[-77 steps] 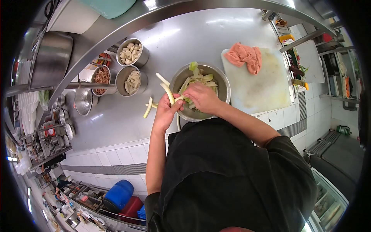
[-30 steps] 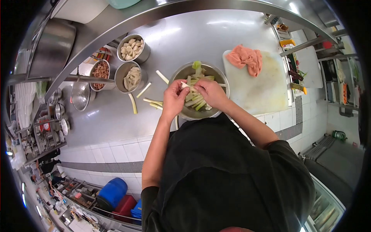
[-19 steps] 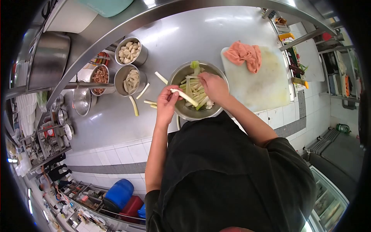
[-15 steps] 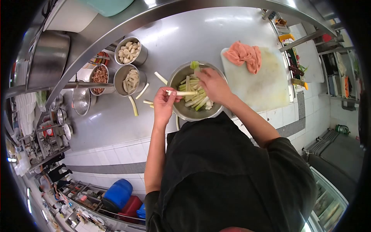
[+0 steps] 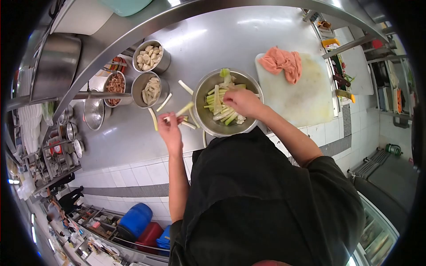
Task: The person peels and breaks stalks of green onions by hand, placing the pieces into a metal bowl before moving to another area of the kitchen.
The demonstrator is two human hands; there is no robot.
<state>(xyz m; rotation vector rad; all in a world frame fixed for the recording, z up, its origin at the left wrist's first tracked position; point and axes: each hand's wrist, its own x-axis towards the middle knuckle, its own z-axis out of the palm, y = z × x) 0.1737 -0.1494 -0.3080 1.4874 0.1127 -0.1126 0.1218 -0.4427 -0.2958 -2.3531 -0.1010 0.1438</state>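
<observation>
My left hand [image 5: 171, 131] is just left of the bowl, above the steel counter, its fingers closed on a pale scallion stalk [image 5: 185, 108] that slants up to the right. Slight blur softens the fingertips. Over the steel bowl [image 5: 207, 127] my right hand [image 5: 243, 103] reaches in from the right, fingers curled together among the stalks; what they pinch is hidden. Cut green and white scallion stalks [image 5: 216, 105] fill the bowl, with a leafy piece [image 5: 225, 73] at its far rim. Several loose stalks [image 5: 164, 102] lie on the counter left of the bowl.
Steel pots hold pale round pieces [image 5: 149, 57], pale strips [image 5: 151, 91] and diced pinkish pieces [image 5: 116, 85]. A white cutting board [image 5: 310, 99] with an orange cloth [image 5: 282, 64] lies to the right. A metal shelf rail [image 5: 146, 22] arches across the far side.
My left hand has moved left and down, away from the bowl, with the stalk. My right hand has come lower in the bowl, its fingers now curled.
</observation>
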